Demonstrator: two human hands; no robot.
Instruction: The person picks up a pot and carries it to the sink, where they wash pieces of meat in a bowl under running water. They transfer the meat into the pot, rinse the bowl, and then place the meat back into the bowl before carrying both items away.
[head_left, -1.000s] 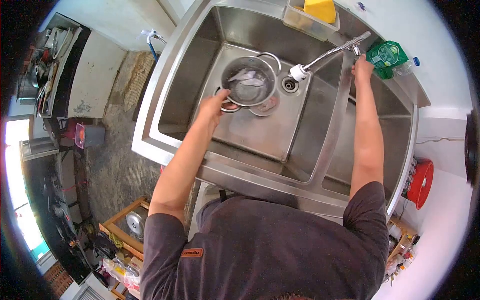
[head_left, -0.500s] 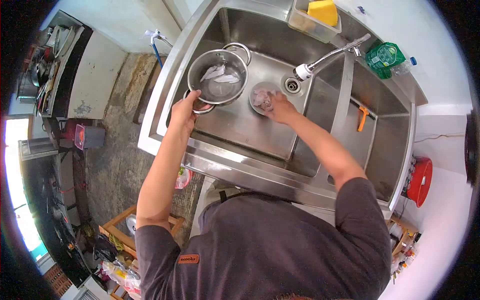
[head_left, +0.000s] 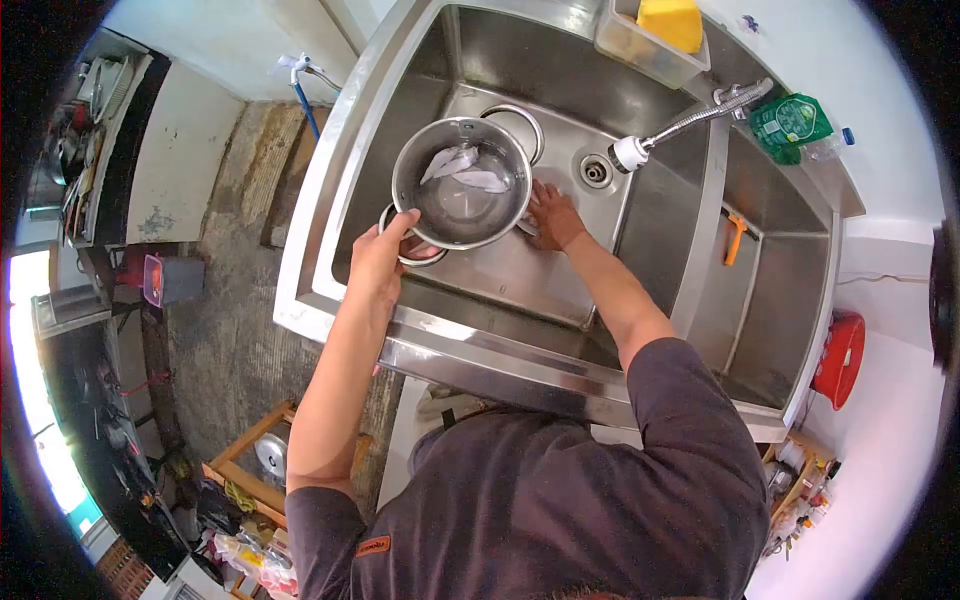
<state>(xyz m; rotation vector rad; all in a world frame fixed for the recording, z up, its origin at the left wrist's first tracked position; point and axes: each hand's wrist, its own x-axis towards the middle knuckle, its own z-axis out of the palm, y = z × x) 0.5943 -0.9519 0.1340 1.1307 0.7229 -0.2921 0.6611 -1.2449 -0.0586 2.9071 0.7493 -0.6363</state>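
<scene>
My left hand point(head_left: 380, 260) is closed around the near loop handle of a stainless steel pot point(head_left: 515, 180) over the large sink basin. Inside the pot are several pale, thin strips point(head_left: 455, 160) lying in what looks like clear liquid. Beside the pot's right wall is my right hand point(head_left: 556, 218), palm down with fingers spread and their tips partly hidden. A small piece of a bowl's rim point(head_left: 527, 229) shows beneath the pot near my right thumb; the rest of the bowl and its contents are covered by the pot.
A flexible faucet point(head_left: 635, 152) hangs near the drain point(head_left: 596, 171). At the back edge stands a plastic container point(head_left: 655, 55) with a yellow sponge point(head_left: 672, 24). A green pouch point(head_left: 792, 122) lies behind the smaller basin, which holds an orange-handled tool point(head_left: 736, 240).
The pot has risen and shifted right in my left hand, now covering most of the bowl. My right hand has come off the pinkish meat, moving slightly left against the pot's side.
</scene>
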